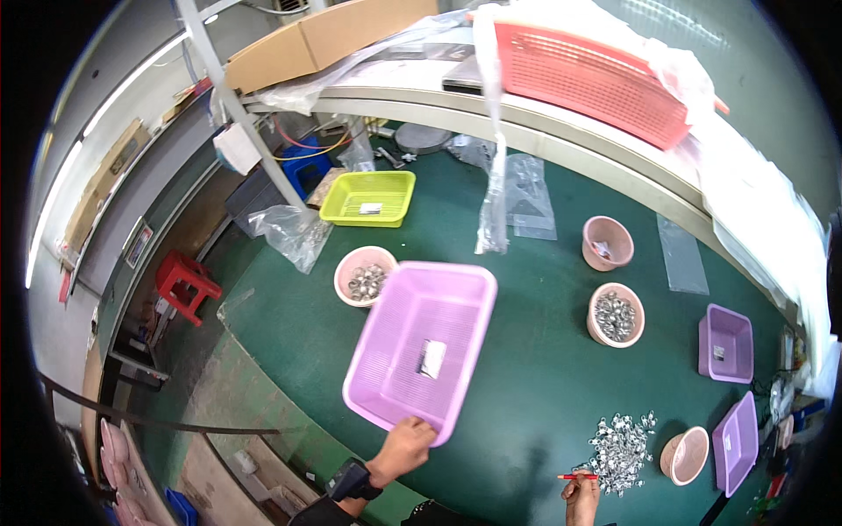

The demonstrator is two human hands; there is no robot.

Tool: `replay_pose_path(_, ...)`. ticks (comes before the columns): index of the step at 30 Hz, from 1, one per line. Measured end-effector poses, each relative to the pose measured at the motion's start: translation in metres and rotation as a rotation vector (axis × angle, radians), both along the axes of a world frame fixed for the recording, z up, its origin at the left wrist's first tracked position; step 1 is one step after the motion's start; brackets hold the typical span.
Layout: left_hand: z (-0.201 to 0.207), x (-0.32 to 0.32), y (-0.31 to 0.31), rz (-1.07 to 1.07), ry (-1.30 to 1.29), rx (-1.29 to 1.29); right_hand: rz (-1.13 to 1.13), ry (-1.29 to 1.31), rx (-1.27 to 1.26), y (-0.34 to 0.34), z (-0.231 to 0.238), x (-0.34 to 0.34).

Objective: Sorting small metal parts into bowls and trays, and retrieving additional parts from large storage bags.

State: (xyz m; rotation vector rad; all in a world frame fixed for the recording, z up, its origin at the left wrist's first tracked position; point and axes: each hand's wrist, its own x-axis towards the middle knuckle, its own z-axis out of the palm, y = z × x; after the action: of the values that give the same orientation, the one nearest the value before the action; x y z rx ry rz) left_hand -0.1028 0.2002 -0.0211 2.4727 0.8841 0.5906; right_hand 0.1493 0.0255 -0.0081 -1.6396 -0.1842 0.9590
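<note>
My left hand [404,450] is closed on the near rim of a large purple plastic basket [395,342], tilted over the green table. Only a white label lies on the basket's floor. In my right hand [581,498], at the near edge, is a slim red pen-like stick [574,477]. Right beside that hand spreads a loose pile of small shiny metal parts [621,451]. A pink tub [367,276] with metal pieces sits partly behind the basket's far left corner.
Another pink tub [616,315] of metal parts stands to the right, with a smaller-filled tub [607,243] behind it. A pink tub [684,456] and purple baskets [726,344] line the right side. A yellow-green basket [368,198] sits far left. A shelf [561,131] overhangs the back.
</note>
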Motion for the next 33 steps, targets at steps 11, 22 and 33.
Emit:
replay_pose_path(11,-0.001,-0.045,0.122,0.336,-0.108,-0.028,0.065,-0.04,-0.04,0.026,0.006,-0.01)
replay_pose_path(22,-0.069,-0.112,0.202,0.695,0.27,0.334,0.107,-0.18,-0.091,0.03,0.006,-0.008)
replay_pose_path(33,-0.084,-0.136,0.14,0.594,0.277,0.421,0.009,0.138,0.003,0.02,-0.035,0.003)
